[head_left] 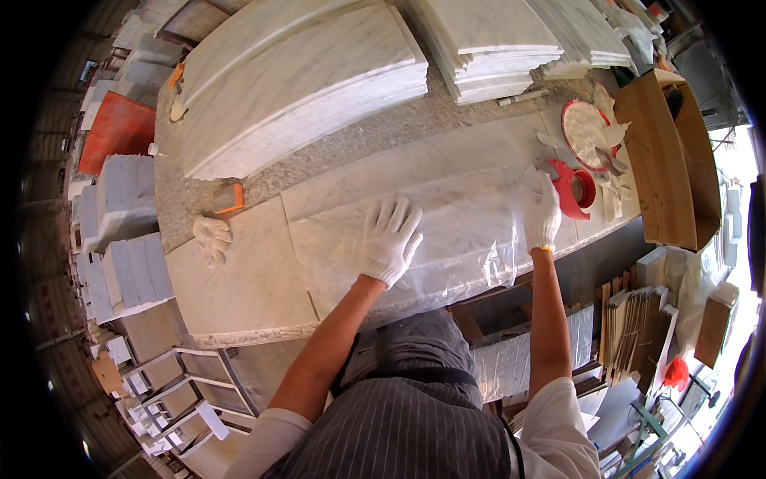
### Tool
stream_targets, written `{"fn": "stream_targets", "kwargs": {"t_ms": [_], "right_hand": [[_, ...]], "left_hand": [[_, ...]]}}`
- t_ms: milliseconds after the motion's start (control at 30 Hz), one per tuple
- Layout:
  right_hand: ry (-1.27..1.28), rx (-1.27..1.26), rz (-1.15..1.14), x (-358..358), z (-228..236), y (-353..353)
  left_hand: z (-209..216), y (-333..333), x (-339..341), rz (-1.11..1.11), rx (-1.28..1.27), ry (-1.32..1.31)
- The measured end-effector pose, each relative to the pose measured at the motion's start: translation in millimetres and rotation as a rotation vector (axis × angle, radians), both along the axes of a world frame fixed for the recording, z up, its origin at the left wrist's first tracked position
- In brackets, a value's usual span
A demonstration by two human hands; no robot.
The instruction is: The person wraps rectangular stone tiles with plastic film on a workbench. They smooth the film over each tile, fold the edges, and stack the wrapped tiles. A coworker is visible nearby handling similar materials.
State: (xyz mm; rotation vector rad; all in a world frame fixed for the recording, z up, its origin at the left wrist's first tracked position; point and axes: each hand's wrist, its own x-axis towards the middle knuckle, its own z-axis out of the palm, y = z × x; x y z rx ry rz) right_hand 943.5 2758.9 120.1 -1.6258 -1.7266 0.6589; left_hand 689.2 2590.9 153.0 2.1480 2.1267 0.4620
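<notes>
My left hand (389,243), in a white knitted glove, lies flat with spread fingers on clear plastic film (455,259). Beneath the film is a pale, grey-veined marble slab (447,195), and loose, wrinkled plastic falls over the near edge. At the slab's right end rests my right hand (542,214), gloved the same way. Its fingers stretch away from me, close together and hard to separate from the pale stone. Just right of it stands a red tape dispenser (573,190). A spare white glove (212,238) lies on the stone at the left.
Stacked marble slabs (311,88) occupy the back, with more slabs (495,36) beside them. At the right are a red-rimmed round container (586,132) of pale material and a cardboard box (666,160). An orange-edged tool (230,197) lies left. A metal frame (191,383) stands below.
</notes>
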Motion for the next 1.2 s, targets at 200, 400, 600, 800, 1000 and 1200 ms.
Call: {"fn": "stream_targets", "kwargs": {"t_ms": [200, 400, 600, 800, 1000, 1200], "right_hand": [[0.028, 0.200, 0.212, -59, 70, -81], [-0.439, 0.303, 0.650, -83, 44, -88], [-0.530, 0.240, 0.530, -55, 19, -78], [-0.528, 0.285, 0.540, -55, 16, -79], [-0.579, 0.275, 0.514, -53, 10, -79], [-0.564, 0.306, 0.525, -54, 8, -80]], "left_hand": [[-11, -3, 0, 0.014, 0.041, -0.012], [-11, -5, -3, 0.042, 0.097, -0.024], [-13, -54, -45, 0.106, 0.007, -0.039], [-10, -165, -151, 0.681, -0.139, 0.229], [35, -235, -108, 1.005, -0.178, -0.059], [16, -280, -24, 1.209, -0.498, -1.124]]}}
